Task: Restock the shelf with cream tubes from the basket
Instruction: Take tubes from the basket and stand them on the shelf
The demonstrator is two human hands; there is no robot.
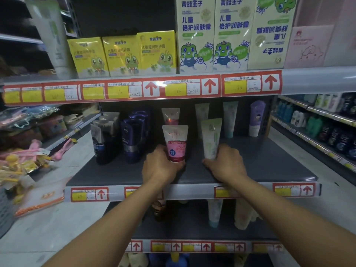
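Observation:
My left hand [162,166] grips the base of a pink and white cream tube [175,140] standing cap-down on the dark middle shelf [269,166]. My right hand [226,163] holds the lower end of a pale green tube [211,137], upright on the same shelf just to the right. Behind them stand another pink tube [171,116], two pale green tubes [202,114] [230,118] and a purple bottle [257,118]. The basket is mostly out of view.
Dark blue tubes [134,135] and grey-black tubes [104,137] stand at the shelf's left. Yellow and green boxed creams [123,54] fill the shelf above. More tubes [214,212] stand on the shelf below. A grey basket edge [4,212] and packets lie at far left.

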